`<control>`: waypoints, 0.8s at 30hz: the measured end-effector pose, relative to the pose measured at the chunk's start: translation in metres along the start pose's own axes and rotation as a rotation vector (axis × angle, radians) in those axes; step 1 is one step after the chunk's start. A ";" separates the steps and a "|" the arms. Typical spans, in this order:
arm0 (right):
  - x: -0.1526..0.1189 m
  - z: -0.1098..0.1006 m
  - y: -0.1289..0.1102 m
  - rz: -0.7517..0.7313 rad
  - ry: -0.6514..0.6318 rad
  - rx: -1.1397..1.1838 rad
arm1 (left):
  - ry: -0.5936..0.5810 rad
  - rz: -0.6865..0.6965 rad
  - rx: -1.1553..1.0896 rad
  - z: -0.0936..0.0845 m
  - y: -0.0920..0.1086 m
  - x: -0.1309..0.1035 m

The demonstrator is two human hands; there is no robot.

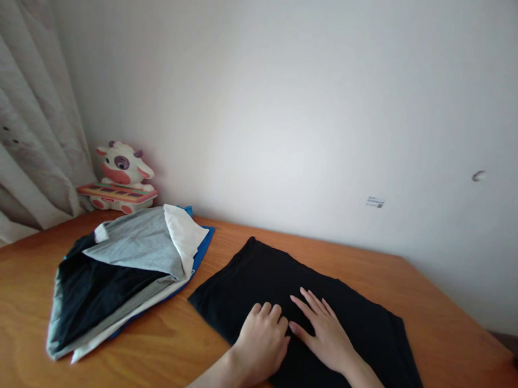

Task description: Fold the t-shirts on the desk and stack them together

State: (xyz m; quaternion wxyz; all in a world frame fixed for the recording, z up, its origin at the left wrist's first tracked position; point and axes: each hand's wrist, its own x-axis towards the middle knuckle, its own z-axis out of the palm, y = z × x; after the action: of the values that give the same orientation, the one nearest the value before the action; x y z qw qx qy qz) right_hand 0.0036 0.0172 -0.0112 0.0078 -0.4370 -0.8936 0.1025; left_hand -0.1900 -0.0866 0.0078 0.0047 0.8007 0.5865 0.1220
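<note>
While the left hand (261,341) rests curled on the black cloth (275,278) — whether pinching it, cannot tell — the right hand (325,337) lies there, fingers spread. Black cloth: one, flat on the wooden table (15,313), right of a pile of grey, black, white and blue fabrics (138,244). Behind the pile: one cow toy (120,175); pale wall (291,119).

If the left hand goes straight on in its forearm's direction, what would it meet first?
The left hand would likely meet the right hand first, near its thumb, over the flat black fabric beneath both; exact heights are unclear.
</note>
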 end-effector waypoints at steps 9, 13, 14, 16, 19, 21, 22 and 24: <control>-0.008 0.004 0.068 0.688 0.173 -0.086 | 0.103 -0.014 -0.263 0.021 -0.032 0.004; -0.010 -0.009 0.089 0.870 0.150 -0.072 | 0.090 0.033 -0.298 0.026 -0.036 0.003; -0.012 -0.013 0.092 0.871 0.120 -0.059 | 0.090 0.037 -0.297 0.026 -0.036 0.003; -0.021 -0.018 0.097 0.770 0.075 -0.043 | 0.093 0.036 -0.290 0.025 -0.036 0.003; -0.042 -0.019 0.098 0.495 0.057 -0.054 | 0.102 0.047 -0.287 0.024 -0.037 0.004; -0.057 -0.016 0.094 0.424 0.040 -0.052 | 0.111 0.061 -0.285 0.026 -0.039 0.004; -0.063 -0.015 0.091 0.440 0.030 -0.047 | 0.113 0.065 -0.283 0.027 -0.040 0.004; -0.071 -0.015 0.087 0.484 0.026 -0.046 | 0.120 0.069 -0.278 0.029 -0.043 0.003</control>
State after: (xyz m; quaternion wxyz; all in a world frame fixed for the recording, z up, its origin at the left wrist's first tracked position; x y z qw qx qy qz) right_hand 0.1163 0.0161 -0.0077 -0.0156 -0.6395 -0.7649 0.0753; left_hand -0.2238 -0.0661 -0.0264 0.0762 0.8033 0.5355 0.2495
